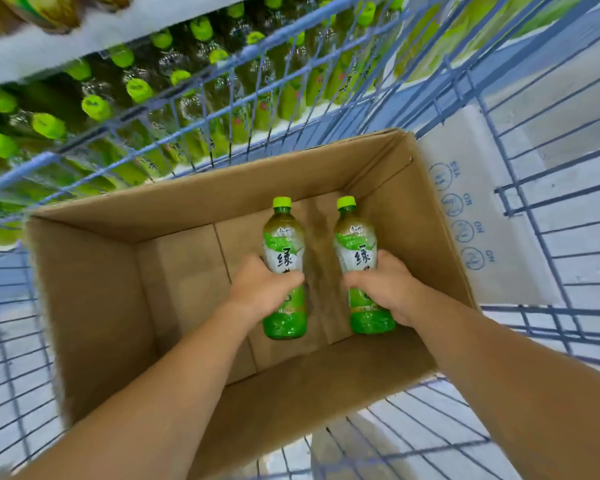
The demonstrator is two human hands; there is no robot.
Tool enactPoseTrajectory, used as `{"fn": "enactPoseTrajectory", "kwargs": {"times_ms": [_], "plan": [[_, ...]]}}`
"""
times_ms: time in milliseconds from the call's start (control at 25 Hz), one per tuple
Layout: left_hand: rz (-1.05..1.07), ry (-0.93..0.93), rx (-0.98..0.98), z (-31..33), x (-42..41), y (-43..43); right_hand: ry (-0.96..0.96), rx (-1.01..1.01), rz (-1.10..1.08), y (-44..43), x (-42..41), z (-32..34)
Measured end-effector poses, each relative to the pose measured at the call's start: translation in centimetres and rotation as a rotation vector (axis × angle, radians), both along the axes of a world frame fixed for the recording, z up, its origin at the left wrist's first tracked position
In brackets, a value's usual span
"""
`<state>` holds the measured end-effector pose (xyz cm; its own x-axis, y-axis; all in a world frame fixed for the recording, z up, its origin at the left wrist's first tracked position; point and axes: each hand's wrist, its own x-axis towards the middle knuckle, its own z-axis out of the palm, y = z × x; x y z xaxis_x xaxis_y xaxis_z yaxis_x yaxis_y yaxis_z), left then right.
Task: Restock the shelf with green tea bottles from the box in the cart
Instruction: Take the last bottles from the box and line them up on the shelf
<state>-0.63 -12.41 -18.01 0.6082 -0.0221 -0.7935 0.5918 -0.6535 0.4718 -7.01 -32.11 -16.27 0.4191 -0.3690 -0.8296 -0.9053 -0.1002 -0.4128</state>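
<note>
An open cardboard box [94, 306] sits in a blue wire cart [534, 216]. Inside it my left hand [260, 289] grips one green tea bottle [284, 237] around its middle. My right hand [385, 285] grips a second green tea bottle [354, 237] the same way. Both bottles have green caps pointing away from me and white-green labels. No other bottles show in the box. Beyond the cart's far side, the shelf [42, 46] holds several rows of green tea bottles [136, 88].
A flattened white carton [471, 209] with blue print leans against the cart's right side beside the box. The cart's wire walls surround the box on all sides. An upper shelf level at the top left carries more bottles [35, 8].
</note>
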Motion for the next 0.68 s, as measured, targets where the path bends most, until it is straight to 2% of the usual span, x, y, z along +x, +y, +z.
{"fn": "enactPoseTrajectory", "kwargs": {"times_ms": [120,560,680], "plan": [[0.013,-0.014,0.003,4.8,-0.5,1.9,-0.043,-0.034,-0.014,1.6,-0.4,4.7],[0.092,-0.264,-0.085,23.3,-1.6,13.3,-0.324,-0.156,-0.05,12.1,-2.1,22.5],[0.051,-0.303,-0.177,27.3,-1.8,17.6,-0.38,-0.175,-0.092,16.3,-3.0,26.4]]}}
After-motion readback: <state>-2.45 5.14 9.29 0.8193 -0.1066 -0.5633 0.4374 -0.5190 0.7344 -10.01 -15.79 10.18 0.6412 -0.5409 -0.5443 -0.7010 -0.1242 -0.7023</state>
